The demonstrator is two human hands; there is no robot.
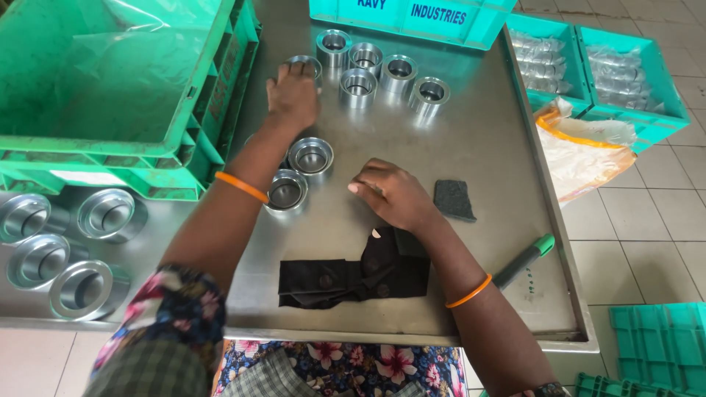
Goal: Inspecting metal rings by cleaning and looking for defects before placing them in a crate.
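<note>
**Two hands over machined metal rings on a steel bench**

Left hand [293, 94] reaches to the far side, fingers spread down over one metal ring [307, 63] beside a cluster of five rings [382, 70]. Right hand [390, 192] rests loosely curled and empty near centre, just left of a grey abrasive pad [454, 199]. Two rings [300, 175] lie between the arms. A black cloth [353, 276] lies near; a green marker [523, 261] lies right.

crates [110, 88] green; rings [358, 87] silver; cloth [353, 276] black; bangles [241, 187] orange
</note>
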